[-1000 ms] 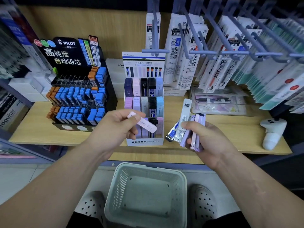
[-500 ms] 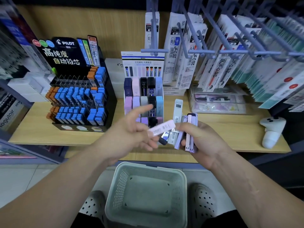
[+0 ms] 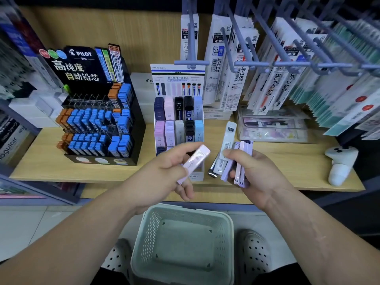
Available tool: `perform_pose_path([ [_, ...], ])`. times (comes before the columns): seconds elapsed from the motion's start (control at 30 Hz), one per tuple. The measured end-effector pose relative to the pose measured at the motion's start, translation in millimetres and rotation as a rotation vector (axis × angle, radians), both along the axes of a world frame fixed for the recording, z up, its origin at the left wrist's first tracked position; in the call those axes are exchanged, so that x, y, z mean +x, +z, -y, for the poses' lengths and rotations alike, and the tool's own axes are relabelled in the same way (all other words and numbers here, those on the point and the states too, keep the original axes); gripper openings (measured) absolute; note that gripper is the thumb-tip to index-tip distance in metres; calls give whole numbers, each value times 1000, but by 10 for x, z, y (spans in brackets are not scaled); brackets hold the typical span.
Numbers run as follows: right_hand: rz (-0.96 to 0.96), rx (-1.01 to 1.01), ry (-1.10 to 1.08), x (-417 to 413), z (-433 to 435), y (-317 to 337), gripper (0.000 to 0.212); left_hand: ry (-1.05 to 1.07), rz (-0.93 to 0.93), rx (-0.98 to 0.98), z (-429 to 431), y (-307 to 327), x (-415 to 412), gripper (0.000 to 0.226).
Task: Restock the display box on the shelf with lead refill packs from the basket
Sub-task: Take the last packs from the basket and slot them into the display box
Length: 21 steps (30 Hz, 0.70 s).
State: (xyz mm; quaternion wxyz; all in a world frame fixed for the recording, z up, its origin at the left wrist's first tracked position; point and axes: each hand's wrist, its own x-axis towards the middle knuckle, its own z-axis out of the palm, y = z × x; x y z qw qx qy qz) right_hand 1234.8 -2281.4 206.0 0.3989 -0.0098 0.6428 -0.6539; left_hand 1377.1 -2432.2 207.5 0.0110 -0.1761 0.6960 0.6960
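Observation:
The white display box [image 3: 199, 175] stands on the wooden shelf [image 3: 45, 161], its rows filled with navy, pink, grey, black and light-blue lead refill packs. In front of its lowest row my left hand [image 3: 164, 173] pinches one pale pink refill pack [image 3: 197, 160], tilted with its top end up to the right. Just right of the box, my right hand [image 3: 255, 173] grips a fanned bundle of several refill packs [image 3: 236, 161], lilac, white and dark ones. The pale green basket [image 3: 144, 239] sits low between my feet; no packs show inside it.
A black Pilot lead display [image 3: 98, 128] with blue and orange packs stands left of the box. Hooks with hanging refill cards [image 3: 242, 64] overhang the shelf's right half, above a clear case [image 3: 273, 128]. A white controller [image 3: 339, 163] lies at the shelf's right front edge.
My left hand took the pink pack back from beside the right hand's bundle and turned it more upright in front of the box. My right hand stayed nearly in place.

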Motion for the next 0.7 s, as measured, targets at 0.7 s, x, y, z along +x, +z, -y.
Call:
perform_pose_path([
  [0.7,-27,11,22,33,-7,29,5,490,-171,-91,248,-2,-50,34],
])
